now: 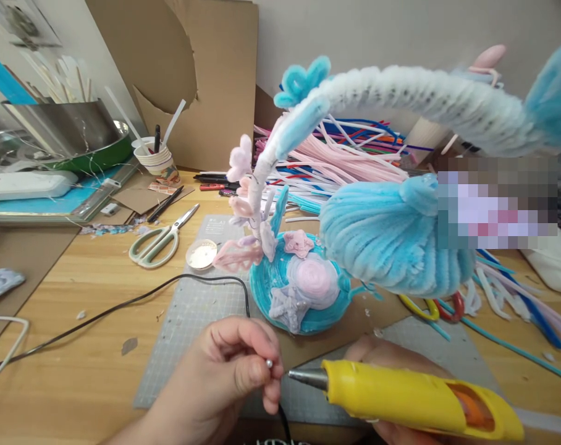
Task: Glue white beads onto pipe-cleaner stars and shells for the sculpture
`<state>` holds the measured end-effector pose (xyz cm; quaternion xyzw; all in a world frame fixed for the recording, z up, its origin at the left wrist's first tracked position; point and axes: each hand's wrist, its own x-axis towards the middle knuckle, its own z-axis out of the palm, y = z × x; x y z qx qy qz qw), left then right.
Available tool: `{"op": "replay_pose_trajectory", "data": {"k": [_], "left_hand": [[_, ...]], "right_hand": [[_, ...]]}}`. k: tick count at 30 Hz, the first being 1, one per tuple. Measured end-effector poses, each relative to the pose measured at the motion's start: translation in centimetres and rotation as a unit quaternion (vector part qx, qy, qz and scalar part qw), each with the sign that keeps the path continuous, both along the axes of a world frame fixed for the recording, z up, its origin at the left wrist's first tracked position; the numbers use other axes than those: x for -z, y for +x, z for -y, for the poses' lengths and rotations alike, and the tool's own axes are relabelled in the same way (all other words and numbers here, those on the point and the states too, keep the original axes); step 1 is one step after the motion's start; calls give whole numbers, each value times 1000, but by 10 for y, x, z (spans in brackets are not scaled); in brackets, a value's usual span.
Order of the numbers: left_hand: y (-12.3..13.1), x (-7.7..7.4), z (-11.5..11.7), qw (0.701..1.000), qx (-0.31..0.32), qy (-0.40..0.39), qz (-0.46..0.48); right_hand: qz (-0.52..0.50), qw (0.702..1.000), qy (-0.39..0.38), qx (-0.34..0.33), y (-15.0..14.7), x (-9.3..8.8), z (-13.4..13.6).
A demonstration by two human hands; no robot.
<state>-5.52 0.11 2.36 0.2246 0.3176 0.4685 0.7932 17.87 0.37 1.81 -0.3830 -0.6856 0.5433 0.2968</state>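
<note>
My left hand (225, 377) pinches a tiny silver bead (269, 364) between thumb and fingers at the bottom centre. My right hand (392, 358), mostly hidden, holds a yellow glue gun (419, 402) whose metal nozzle (303, 377) points left, a short gap from the bead. Just beyond stands a pipe-cleaner craft: a teal round base (266, 290) with pink and lilac shells and a star, a white fuzzy arch (419, 99), and a large blue fuzzy shell (392, 241).
A black cord (123, 304) runs across the grey cutting mat (192, 321). Green-handled scissors (157, 242) and a small round tin (201, 254) lie to the left. Loose pipe cleaners (350, 154) are piled behind and to the right. Paper cups (155, 157) and cardboard (206, 80) stand at the back.
</note>
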Motion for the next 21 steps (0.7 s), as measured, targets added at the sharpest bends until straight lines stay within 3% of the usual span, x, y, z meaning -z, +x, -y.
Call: {"op": "replay_pose_trajectory", "data": {"k": [4,8,12,21], "left_hand": [[-2,-2,0,982,-73,89,-150],[-6,-8,3,901,-134,254,-325],[-9,-10,5,842,-140,348,-388],[-10,-8,6,826,-132,385,-390]], "right_hand": [[-14,1000,22,17,-4,-3,0],[14,999,41,11,-4,-1,1],[22,998,52,15,-5,1,3],[61,991,120,9,-3,10,1]]}}
